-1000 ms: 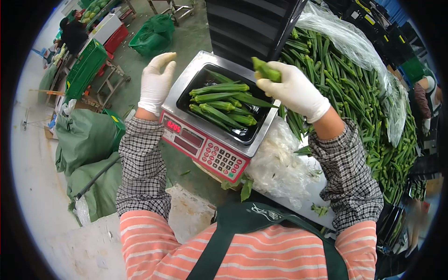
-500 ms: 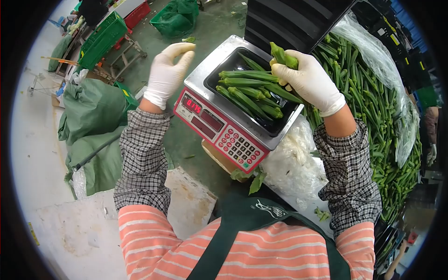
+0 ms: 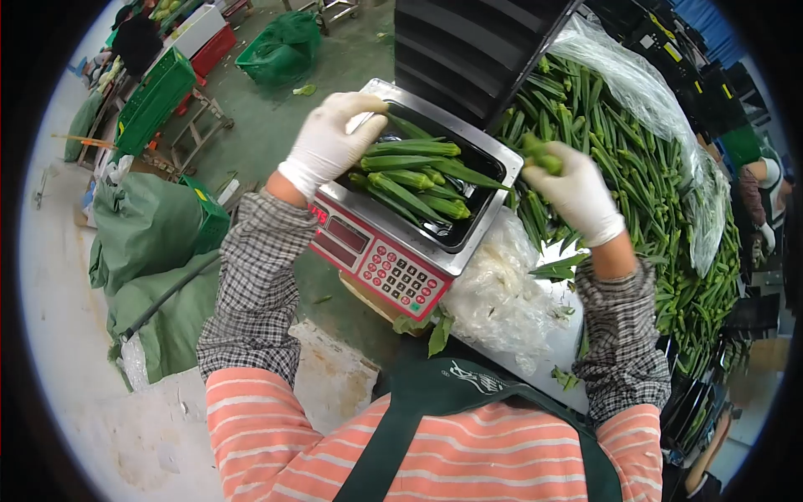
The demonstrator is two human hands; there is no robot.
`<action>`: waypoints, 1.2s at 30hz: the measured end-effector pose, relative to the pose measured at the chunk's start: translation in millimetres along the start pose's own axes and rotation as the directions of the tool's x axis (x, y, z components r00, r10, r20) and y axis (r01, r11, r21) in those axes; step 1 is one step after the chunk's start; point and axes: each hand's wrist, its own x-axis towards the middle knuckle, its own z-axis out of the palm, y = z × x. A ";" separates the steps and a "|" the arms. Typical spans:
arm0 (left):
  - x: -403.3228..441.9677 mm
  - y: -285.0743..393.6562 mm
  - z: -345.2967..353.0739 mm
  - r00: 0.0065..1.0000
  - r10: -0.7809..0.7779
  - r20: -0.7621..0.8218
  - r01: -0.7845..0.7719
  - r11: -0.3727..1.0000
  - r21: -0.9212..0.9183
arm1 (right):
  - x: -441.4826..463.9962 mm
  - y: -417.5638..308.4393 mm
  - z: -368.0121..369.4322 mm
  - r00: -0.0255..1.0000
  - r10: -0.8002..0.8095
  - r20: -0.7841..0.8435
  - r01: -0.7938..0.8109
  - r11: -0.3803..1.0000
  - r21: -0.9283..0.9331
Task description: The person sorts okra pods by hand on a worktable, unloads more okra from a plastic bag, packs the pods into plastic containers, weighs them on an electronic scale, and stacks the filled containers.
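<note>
A black tray [image 3: 458, 237] holding green okra pods [image 3: 410, 163] sits on the metal top of a red-and-white digital scale [image 3: 368, 259]. My left hand [image 3: 335, 138], in a white glove, is at the tray's left end. Its thumb and forefinger are apart; whether they touch the rim I cannot tell. The left wrist partly covers the red-lit display. To the right of the tray, my gloved right hand [image 3: 577, 188] is closed around a few okra pods [image 3: 542, 155], blurred by motion. Behind it lies a large okra heap [image 3: 644, 184].
A black ribbed crate [image 3: 468, 58] stands behind the scale. Crumpled clear plastic [image 3: 502, 284] lies to its right front, and plastic sheeting [image 3: 669, 109] edges the heap. Green sacks [image 3: 150, 226] and a green crate [image 3: 155, 100] are at left. Another person's arm [image 3: 757, 205] shows far right.
My left hand has moved from beside the scale to the tray's left end. My right hand has moved from above the tray out over the heap, still holding okra. The view has shifted.
</note>
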 end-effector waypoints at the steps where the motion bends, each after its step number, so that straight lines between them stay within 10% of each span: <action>1: 6.1 4.9 10.4 0.996 0.078 0.045 -0.078 0.997 -0.007 | -3.6 -0.6 15.6 0.974 -0.225 -0.041 0.221 0.971 -0.087; 7: 10.7 -6.8 62.3 0.938 0.186 0.292 -0.225 0.969 0.106 | 3.4 -27.3 50.4 0.933 -0.324 0.154 0.338 0.652 -0.679; 11: 9.9 -9.6 55.0 0.937 0.118 0.328 -0.136 0.990 0.034 | -14.6 -30.4 -10.1 0.945 -0.273 0.180 0.326 0.812 -0.483; 14: 8.9 -0.7 45.3 0.881 0.143 0.452 -0.116 0.989 -0.087 | -22.9 -27.9 -53.9 0.966 0.027 0.258 -0.020 0.999 -0.031; 18: 12.6 4.5 35.7 0.863 0.066 0.502 0.112 0.942 -0.317 | -24.5 -6.9 -64.3 0.975 0.095 0.199 -0.187 0.833 0.521; 22: 16.1 13.8 22.1 0.913 -0.378 0.153 0.381 0.658 -0.649 | -8.5 -19.4 -3.7 0.998 0.048 0.050 -0.068 0.839 0.540; 24: 17.3 -3.2 21.9 0.941 -0.336 0.027 0.269 0.701 -0.660 | 7.6 -11.2 45.2 0.963 -0.152 -0.224 0.179 0.978 0.106; 26: 13.0 -9.7 18.6 0.952 -0.303 0.052 0.267 0.731 -0.628 | 10.2 -9.0 61.1 0.948 -0.298 -0.112 0.268 0.936 -0.228; 36: -8.8 -6.9 -14.4 0.946 -0.322 0.030 0.308 0.867 -0.392 | -33.5 36.7 -6.9 0.982 0.187 -0.015 -0.171 0.928 0.331</action>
